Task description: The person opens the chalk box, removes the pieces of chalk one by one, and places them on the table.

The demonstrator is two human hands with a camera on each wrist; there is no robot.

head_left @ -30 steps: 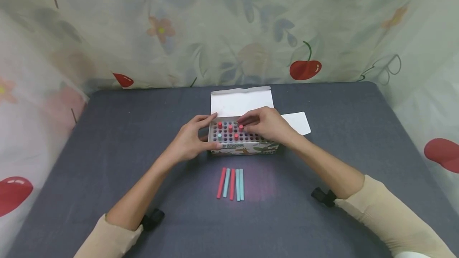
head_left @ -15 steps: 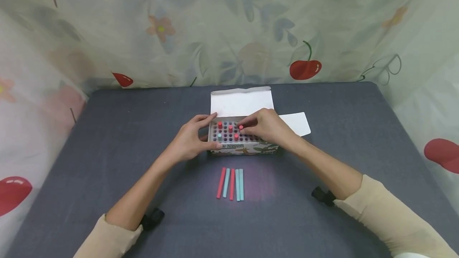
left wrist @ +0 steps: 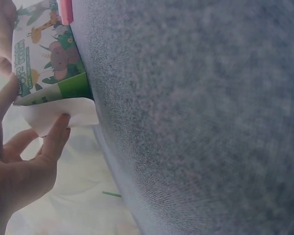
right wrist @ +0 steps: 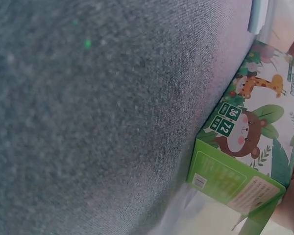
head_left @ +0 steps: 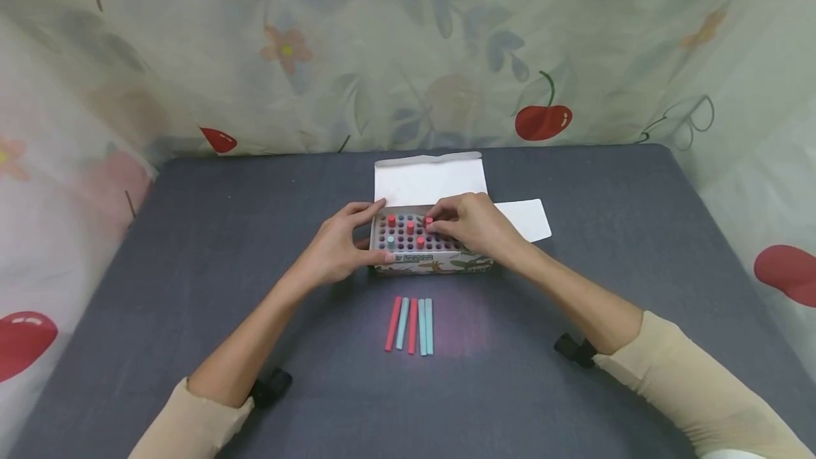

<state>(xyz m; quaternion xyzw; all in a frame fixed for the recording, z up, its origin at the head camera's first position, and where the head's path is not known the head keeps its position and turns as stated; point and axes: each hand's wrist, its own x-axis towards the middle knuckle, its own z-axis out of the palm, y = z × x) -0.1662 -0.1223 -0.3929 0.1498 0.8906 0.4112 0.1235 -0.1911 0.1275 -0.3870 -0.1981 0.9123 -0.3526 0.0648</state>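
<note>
likely placing or pulling a red stick [head_left: 429,221]: right hand [head_left: 470,224] pinches its top in the open box [head_left: 433,265]; direction unclear. left hand [head_left: 338,243] grips the box's left end, thumb in front. next move probably needs a straight slide. loose sticks [head_left: 412,324] lie in front. right wrist view shows a barcode [right wrist: 199,180], not visible from head.

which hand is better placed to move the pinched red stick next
Probably the right hand: it pinches that red stick at the open box, while the left hand grips the box by its left end.
</note>
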